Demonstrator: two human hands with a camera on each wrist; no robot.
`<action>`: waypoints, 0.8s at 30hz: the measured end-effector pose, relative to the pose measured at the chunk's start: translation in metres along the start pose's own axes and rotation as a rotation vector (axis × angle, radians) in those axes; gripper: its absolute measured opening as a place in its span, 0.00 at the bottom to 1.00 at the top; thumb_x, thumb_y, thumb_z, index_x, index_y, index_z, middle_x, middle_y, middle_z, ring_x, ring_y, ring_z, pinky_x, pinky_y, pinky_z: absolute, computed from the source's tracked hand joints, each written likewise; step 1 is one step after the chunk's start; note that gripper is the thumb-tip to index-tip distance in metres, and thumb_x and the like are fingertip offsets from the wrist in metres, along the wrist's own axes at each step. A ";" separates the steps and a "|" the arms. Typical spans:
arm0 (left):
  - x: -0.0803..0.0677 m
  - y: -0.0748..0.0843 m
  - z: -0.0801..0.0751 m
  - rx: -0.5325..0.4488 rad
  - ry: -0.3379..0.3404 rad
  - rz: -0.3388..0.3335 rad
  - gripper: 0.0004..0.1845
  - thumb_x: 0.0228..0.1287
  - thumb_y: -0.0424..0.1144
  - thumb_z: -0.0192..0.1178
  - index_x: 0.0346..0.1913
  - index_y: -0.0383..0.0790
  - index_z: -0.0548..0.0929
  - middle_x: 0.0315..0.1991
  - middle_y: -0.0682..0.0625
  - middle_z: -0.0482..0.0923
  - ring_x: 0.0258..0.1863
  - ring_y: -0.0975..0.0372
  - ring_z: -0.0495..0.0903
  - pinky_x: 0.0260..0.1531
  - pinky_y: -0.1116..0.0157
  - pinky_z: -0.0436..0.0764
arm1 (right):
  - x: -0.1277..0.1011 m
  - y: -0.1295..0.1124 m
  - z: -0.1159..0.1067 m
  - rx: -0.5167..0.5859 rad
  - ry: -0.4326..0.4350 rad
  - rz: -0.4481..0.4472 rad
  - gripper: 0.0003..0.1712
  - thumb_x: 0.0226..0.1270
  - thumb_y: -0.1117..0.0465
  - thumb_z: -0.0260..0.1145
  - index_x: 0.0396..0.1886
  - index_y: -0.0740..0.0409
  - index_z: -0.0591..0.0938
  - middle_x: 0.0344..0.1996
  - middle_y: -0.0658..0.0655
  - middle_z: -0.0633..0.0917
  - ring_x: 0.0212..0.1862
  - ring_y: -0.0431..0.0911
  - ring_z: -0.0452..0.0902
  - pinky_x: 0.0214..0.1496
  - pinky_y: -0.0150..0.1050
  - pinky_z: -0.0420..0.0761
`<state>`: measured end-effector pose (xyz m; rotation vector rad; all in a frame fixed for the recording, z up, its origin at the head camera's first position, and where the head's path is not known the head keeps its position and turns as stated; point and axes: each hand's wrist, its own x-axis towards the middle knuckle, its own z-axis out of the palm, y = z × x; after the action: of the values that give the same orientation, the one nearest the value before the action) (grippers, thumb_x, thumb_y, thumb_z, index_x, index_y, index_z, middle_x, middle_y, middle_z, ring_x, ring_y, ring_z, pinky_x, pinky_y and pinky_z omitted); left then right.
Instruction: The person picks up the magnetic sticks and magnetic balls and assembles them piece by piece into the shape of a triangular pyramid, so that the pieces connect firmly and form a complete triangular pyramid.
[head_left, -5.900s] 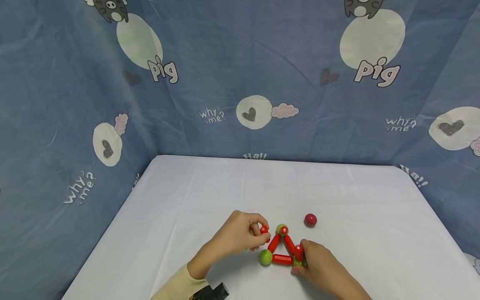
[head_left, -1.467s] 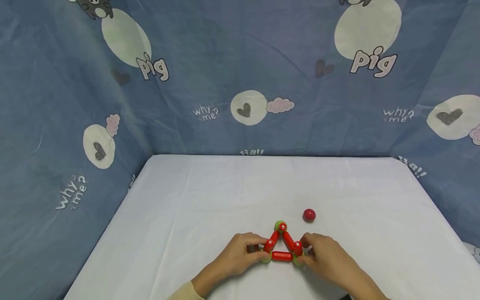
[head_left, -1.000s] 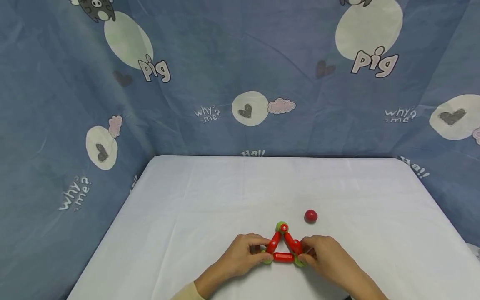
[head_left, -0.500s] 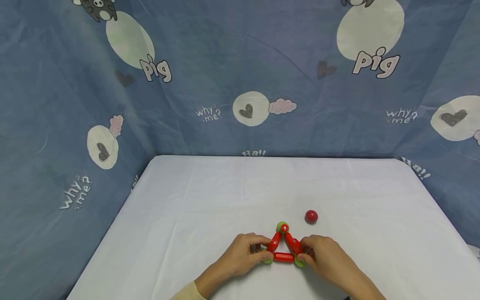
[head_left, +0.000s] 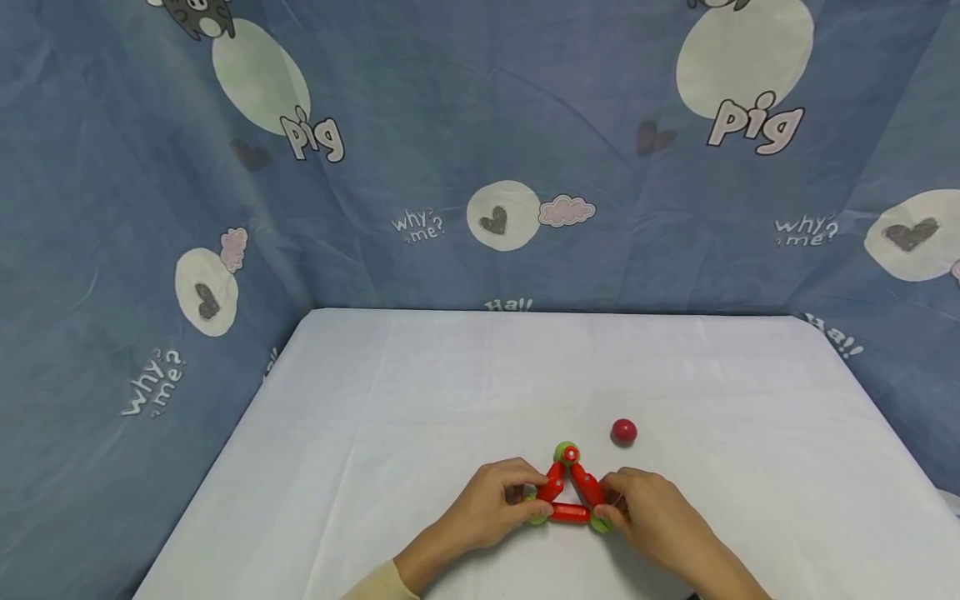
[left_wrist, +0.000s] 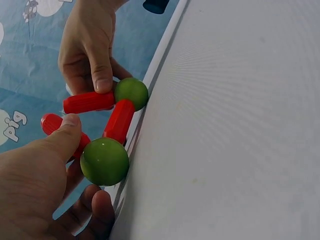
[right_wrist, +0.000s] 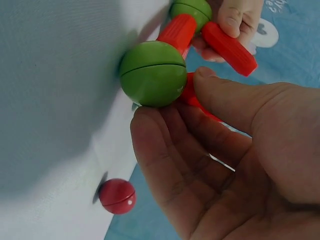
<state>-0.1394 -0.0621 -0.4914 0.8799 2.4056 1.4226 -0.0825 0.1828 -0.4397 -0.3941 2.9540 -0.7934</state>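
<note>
Sticks steeper; hands (head_left: pixel 570 508) gripping triangle (head_left: pixel 567 496)

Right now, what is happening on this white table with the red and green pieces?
A person is working on a small triangle of red sticks joined by green balls on the white table. The left hand grips its left corner and the right hand grips its right corner. Extra red sticks rise from the corners. A single red ball lies apart, just beyond the right hand.
</note>
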 end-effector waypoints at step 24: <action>0.003 -0.001 0.003 0.047 0.034 0.001 0.16 0.61 0.50 0.73 0.47 0.47 0.91 0.35 0.60 0.84 0.27 0.76 0.70 0.28 0.77 0.73 | 0.003 -0.005 0.004 -0.033 0.009 0.039 0.09 0.55 0.57 0.80 0.35 0.52 0.89 0.25 0.40 0.81 0.26 0.29 0.70 0.29 0.28 0.74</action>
<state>-0.1411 -0.0588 -0.4931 0.8753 2.4729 1.3978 -0.0844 0.1762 -0.4409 -0.3345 2.9763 -0.7447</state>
